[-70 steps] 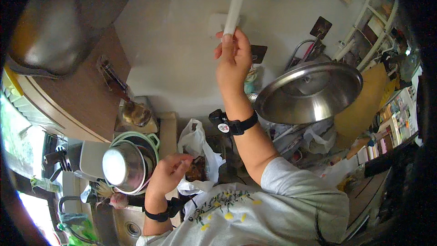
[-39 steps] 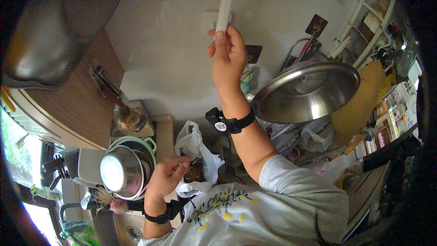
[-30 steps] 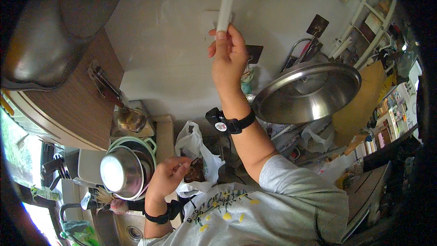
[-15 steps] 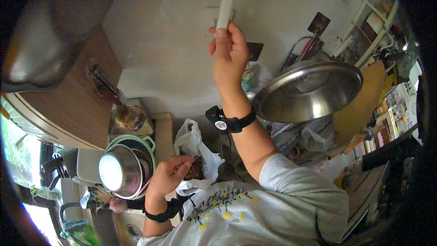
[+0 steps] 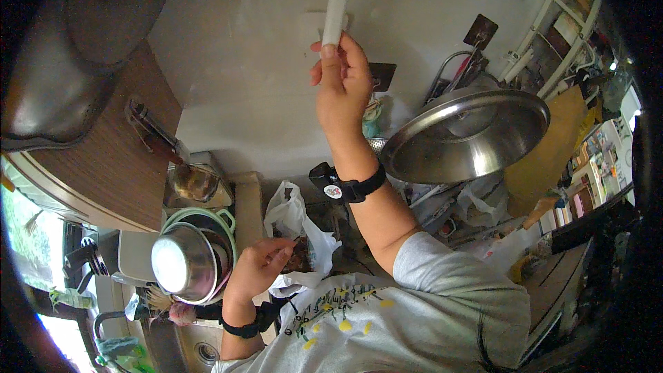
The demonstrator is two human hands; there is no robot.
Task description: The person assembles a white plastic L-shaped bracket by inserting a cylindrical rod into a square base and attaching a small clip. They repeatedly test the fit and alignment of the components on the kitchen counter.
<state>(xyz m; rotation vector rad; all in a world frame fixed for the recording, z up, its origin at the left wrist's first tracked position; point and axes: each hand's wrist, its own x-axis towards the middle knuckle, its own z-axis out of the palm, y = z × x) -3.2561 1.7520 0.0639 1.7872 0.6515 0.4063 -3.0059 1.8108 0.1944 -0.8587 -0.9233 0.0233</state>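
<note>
My right hand [image 5: 343, 93] is raised against the wall, its thumb and fingers closed round the lower end of a slim white stick [image 5: 338, 7]. The stick points up and tilts slightly to the right. It looks smooth and pale, and its exact kind is unclear. Lower and to the left, my left hand [image 5: 254, 267] pinches with thumb and forefinger beside an open white plastic bag [image 5: 319, 238]. What sits in that pinch is too small to make out. Dark reddish-brown contents [image 5: 298, 260] show inside the bag. Both wrists wear black straps.
A large steel lid [image 5: 466, 141] leans at the right. Stacked bowls [image 5: 183, 259] stand left of my left hand, near a sink [image 5: 206, 352]. A wooden cabinet [image 5: 90, 131] juts out at upper left. Shelves [image 5: 573, 34] line the right side.
My right hand and the white stick have shifted slightly left in the view, with the stick still gripped. My left hand stays pinched beside the bag, almost unmoved.
</note>
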